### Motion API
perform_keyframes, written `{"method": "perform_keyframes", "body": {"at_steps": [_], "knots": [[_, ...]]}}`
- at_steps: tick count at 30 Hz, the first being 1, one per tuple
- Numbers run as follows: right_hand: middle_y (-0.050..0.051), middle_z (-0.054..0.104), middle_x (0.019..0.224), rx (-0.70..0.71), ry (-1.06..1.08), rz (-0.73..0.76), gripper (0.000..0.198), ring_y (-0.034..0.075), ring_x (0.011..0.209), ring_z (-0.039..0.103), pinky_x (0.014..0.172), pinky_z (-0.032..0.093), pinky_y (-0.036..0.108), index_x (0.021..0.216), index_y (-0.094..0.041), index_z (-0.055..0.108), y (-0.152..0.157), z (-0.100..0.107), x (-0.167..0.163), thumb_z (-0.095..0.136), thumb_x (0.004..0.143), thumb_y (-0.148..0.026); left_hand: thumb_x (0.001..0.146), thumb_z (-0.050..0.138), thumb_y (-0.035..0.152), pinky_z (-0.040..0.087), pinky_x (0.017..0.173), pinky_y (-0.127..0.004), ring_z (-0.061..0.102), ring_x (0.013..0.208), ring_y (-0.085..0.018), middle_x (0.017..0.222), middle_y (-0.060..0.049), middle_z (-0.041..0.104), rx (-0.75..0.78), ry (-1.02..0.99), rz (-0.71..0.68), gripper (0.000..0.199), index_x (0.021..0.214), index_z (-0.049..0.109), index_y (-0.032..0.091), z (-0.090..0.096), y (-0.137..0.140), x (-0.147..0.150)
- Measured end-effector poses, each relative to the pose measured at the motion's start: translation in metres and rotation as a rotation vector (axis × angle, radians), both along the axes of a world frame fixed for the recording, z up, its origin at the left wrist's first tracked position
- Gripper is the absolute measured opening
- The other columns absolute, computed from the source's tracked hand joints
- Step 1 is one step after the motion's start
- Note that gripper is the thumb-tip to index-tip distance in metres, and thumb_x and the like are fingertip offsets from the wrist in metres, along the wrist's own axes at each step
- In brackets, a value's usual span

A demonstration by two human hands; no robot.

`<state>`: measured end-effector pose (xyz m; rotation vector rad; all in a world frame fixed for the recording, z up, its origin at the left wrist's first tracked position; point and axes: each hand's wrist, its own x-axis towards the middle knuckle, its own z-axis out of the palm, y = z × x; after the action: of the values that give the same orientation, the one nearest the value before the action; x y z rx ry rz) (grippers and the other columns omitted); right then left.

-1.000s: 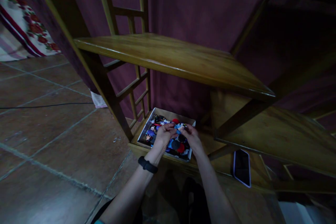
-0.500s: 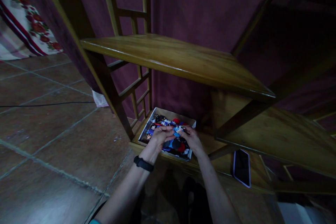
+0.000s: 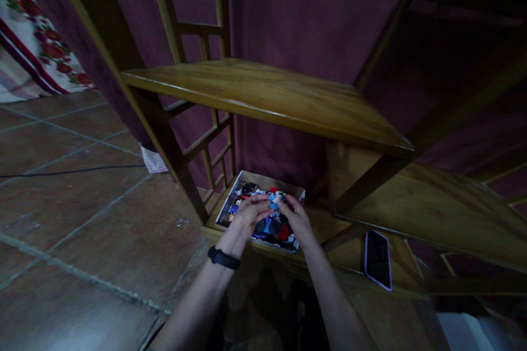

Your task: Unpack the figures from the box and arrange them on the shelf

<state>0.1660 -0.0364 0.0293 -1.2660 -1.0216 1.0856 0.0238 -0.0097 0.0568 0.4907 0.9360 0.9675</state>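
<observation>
Between my two hands is a small blue and white figurine [image 3: 275,199], held over an open box [image 3: 237,180]. My left hand [image 3: 250,213] pinches its left side; a dark band circles that wrist. With closed fingers my right hand [image 3: 295,216] grips it from the right. Below, the box holds many small colourful pieces, blue, red, black and white, that look like little figures [image 3: 272,226]. My hands cover part of them. The figurine's finer details are too small to make out.
The box stands on the low board of a wooden shelf unit, under a higher shelf [image 3: 263,90]. A phone [image 3: 377,260] with a pale purple edge lies on the low board at right. Lattice bars [image 3: 206,145] rise at left, beside the tiled floor [image 3: 82,241].
My right fingers have shifted slightly on the figurine, which appears turned a little. Both hands stay over the box. The camera view has moved slightly.
</observation>
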Motion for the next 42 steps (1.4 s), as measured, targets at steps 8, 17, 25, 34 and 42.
{"method": "perform_keyframes", "body": {"at_steps": [8,17,25,34,42], "knots": [[0.004,0.067,0.096,-0.03,0.225,0.044,0.035,0.02,0.085,0.063,0.08,0.052,0.037,0.092,-0.021,0.065,0.0,0.001,0.003,0.066,0.067,-0.045,0.064,0.068,0.002,0.055,0.067,-0.028,0.065,0.059,-0.014,0.067,-0.006,0.068,-0.026,-0.015,0.017,0.024,0.085,0.064,0.012,-0.003,0.004,-0.001],[0.001,0.065,0.083,-0.071,0.185,-0.039,0.032,0.015,0.073,0.061,0.074,0.05,0.032,0.08,-0.019,0.064,0.003,0.003,0.002,0.07,0.06,-0.043,0.064,0.068,0.002,0.055,0.065,-0.026,0.066,0.06,-0.014,0.07,-0.006,0.069,-0.001,-0.008,0.009,0.023,0.085,0.065,0.012,-0.009,0.003,0.006],[-0.001,0.065,0.076,-0.072,0.164,-0.093,0.027,0.015,0.071,0.059,0.072,0.048,0.029,0.077,-0.02,0.065,0.002,-0.009,0.0,0.071,0.061,-0.04,0.065,0.066,0.001,0.055,0.062,-0.024,0.065,0.058,-0.013,0.065,-0.006,0.069,0.013,0.046,0.033,0.015,0.077,0.064,0.01,-0.01,0.001,0.009],[0.001,0.065,0.086,-0.093,0.269,-0.103,0.028,0.017,0.079,0.061,0.076,0.049,0.03,0.081,-0.02,0.064,0.002,-0.006,-0.002,0.069,0.062,-0.04,0.07,0.063,0.005,0.055,0.067,-0.029,0.066,0.059,-0.015,0.066,-0.007,0.068,-0.071,-0.064,-0.031,0.012,0.08,0.06,0.011,-0.012,0.003,0.005],[0.001,0.065,0.085,-0.112,0.291,-0.095,0.03,0.017,0.08,0.061,0.078,0.049,0.032,0.079,-0.019,0.063,0.003,-0.007,0.0,0.071,0.059,-0.04,0.07,0.062,0.0,0.055,0.064,-0.027,0.065,0.056,-0.013,0.064,-0.006,0.068,-0.109,-0.073,0.012,0.015,0.08,0.06,0.011,-0.013,0.003,0.009]]}}
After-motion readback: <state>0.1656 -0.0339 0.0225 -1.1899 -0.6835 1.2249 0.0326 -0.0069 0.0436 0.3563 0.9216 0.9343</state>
